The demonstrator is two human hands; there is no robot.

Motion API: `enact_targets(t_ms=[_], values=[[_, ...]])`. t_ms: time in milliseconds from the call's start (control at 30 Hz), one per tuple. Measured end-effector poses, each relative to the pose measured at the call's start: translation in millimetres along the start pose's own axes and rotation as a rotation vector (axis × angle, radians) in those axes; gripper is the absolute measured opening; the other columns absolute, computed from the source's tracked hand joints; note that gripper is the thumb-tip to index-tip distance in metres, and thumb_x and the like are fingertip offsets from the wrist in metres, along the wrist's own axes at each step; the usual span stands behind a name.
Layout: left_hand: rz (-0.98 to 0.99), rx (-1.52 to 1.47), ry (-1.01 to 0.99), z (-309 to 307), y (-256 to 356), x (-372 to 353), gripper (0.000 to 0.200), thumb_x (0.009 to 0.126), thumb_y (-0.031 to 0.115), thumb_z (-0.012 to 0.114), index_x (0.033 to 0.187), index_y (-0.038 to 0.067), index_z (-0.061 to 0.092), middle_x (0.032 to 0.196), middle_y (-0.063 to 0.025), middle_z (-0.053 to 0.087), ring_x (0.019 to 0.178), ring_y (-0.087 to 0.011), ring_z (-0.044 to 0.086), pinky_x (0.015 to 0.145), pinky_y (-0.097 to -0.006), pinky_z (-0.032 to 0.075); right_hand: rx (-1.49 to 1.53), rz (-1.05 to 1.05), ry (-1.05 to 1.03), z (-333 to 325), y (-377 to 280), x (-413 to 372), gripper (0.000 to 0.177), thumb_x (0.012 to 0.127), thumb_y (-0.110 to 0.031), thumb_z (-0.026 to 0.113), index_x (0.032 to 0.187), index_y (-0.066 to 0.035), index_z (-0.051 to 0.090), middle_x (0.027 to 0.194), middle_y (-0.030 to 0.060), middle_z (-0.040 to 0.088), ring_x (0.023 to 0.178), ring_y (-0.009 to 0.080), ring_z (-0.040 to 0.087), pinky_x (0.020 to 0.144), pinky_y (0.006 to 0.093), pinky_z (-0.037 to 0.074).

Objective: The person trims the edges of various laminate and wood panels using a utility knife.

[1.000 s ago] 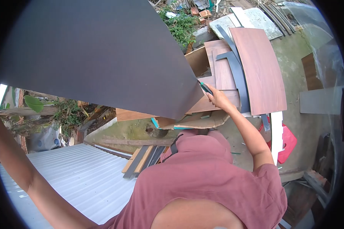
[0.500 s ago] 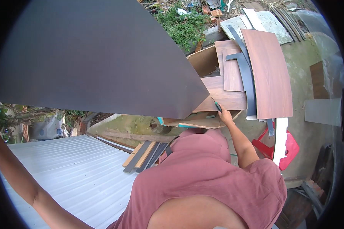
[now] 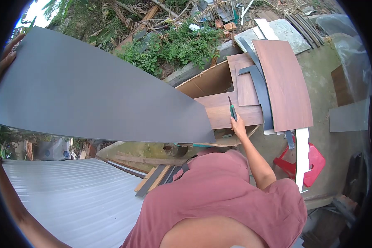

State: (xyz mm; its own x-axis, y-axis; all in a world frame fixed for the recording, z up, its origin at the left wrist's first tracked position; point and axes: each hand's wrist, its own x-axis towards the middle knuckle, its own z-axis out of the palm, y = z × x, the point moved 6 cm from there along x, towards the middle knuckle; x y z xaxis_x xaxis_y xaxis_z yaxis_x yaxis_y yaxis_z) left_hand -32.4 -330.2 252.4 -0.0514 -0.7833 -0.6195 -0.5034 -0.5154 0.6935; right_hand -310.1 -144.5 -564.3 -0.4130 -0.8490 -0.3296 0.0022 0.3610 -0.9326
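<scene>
My left hand (image 3: 7,58) grips the far left edge of a large dark grey sheet (image 3: 99,91), its fingers bent round the edge. The sheet slants across the view, its near right end over a cardboard box (image 3: 204,82). In my right hand (image 3: 238,125) is a green and black utility knife (image 3: 233,110), blade out and pointing away from me. Beneath the knife lies a wood-grain board (image 3: 219,108) across the box. An L-shaped grey strip (image 3: 257,84) and a bigger wood-grain panel (image 3: 286,82) are stacked just to the right.
A red plastic stool (image 3: 315,165) lies at the right beside a white strip (image 3: 302,153). Corrugated white roofing (image 3: 74,194) spans the lower left, with several narrow strips (image 3: 155,180) by its edge. Green plants (image 3: 177,49) and debris fill the ground beyond the box.
The grey sheet has tilted down and away, uncovering the plants behind it and more of the box. My left hand has come into view. The knife's blade has swung to point more upright.
</scene>
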Motion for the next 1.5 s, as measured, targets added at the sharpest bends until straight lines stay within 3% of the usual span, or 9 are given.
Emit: enact_targets(t_ms=[100,267,333,400,600,767,1067,1333,1500], values=[[0.371,0.775,-0.102,-22,-19,17,0.052,0.092,0.038,0.044,0.135,0.011,0.035,0.130,-0.0110,0.044,0.113,-0.0185,0.049,0.096,-0.0344,0.039,0.189,-0.028,-0.032,2,-34,-13,0.016,0.090,-0.018,0.051,0.098,-0.004,0.052,0.066,0.0010,0.053,0.051,0.0069,0.048,0.044,0.0232,0.042],[0.423,0.705,0.311,-66,-16,16,0.048,0.093,0.030,0.043,0.135,0.008,0.035,0.131,-0.0116,0.042,0.120,-0.0166,0.041,0.103,-0.0328,0.032,0.400,-0.123,-0.058,-10,-112,-37,0.020,0.088,-0.019,0.055,0.102,-0.005,0.050,0.069,-0.0001,0.051,0.056,0.0071,0.048,0.050,0.0230,0.043],[0.953,1.038,0.036,-62,-1,10,0.052,0.093,0.032,0.043,0.138,0.008,0.031,0.131,-0.0113,0.041,0.120,-0.0158,0.040,0.107,-0.0326,0.027,0.449,-0.180,-0.094,-12,-154,-51,0.031,0.086,-0.018,0.059,0.112,-0.006,0.048,0.073,-0.0003,0.051,0.059,0.0074,0.049,0.053,0.0233,0.044],[0.719,0.392,-0.052,-26,-10,16,0.044,0.092,0.030,0.050,0.125,0.001,0.045,0.116,-0.0157,0.054,0.101,-0.0170,0.059,0.083,-0.0225,0.054,0.584,-0.294,-0.203,-10,-202,-73,0.052,0.079,-0.018,0.069,0.122,-0.006,0.041,0.082,-0.0007,0.049,0.069,0.0063,0.048,0.060,0.0213,0.044],[0.864,0.458,0.196,46,-24,16,0.040,0.092,0.034,0.049,0.118,0.003,0.049,0.099,-0.0092,0.062,0.095,-0.0151,0.061,0.074,-0.0215,0.052,0.324,-0.589,-0.401,5,-280,-117,0.092,0.066,-0.022,0.080,0.138,-0.010,0.024,0.085,0.0016,0.047,0.072,0.0106,0.046,0.064,0.0247,0.042],[0.759,1.342,0.556,90,-43,83,0.036,0.087,0.033,0.057,0.067,0.004,0.052,0.052,0.0025,0.045,0.053,-0.0087,0.053,0.051,-0.0248,0.039,0.339,-0.429,-0.193,21,-274,-85,0.084,0.069,-0.026,0.078,0.136,-0.009,0.030,0.077,0.0016,0.047,0.065,0.0112,0.047,0.061,0.0275,0.044],[0.531,1.007,0.229,91,-240,295,0.077,0.086,0.061,0.042,0.133,-0.001,0.035,0.134,-0.0203,0.040,0.125,-0.0308,0.038,0.103,-0.0384,0.032,0.295,-0.047,-0.121,71,-93,1,0.052,0.079,-0.029,0.067,0.115,0.001,0.044,0.063,0.0021,0.049,0.051,0.0111,0.050,0.049,0.0266,0.045],[0.514,0.503,0.270,36,-429,342,0.063,0.091,0.049,0.041,0.132,0.002,0.038,0.135,-0.0179,0.041,0.125,-0.0319,0.038,0.102,-0.0386,0.032,0.177,0.033,-0.106,71,-30,13,0.039,0.086,-0.022,0.060,0.115,0.000,0.045,0.061,0.0007,0.045,0.046,0.0092,0.045,0.043,0.0256,0.043],[0.762,-0.200,0.848,-96,-459,249,0.057,0.094,0.045,0.038,0.132,0.003,0.038,0.129,-0.0137,0.049,0.119,-0.0257,0.047,0.098,-0.0341,0.035,0.101,0.110,-0.088,69,-2,9,0.038,0.087,-0.022,0.058,0.114,0.002,0.045,0.063,0.0007,0.045,0.050,0.0095,0.045,0.045,0.0250,0.042]])
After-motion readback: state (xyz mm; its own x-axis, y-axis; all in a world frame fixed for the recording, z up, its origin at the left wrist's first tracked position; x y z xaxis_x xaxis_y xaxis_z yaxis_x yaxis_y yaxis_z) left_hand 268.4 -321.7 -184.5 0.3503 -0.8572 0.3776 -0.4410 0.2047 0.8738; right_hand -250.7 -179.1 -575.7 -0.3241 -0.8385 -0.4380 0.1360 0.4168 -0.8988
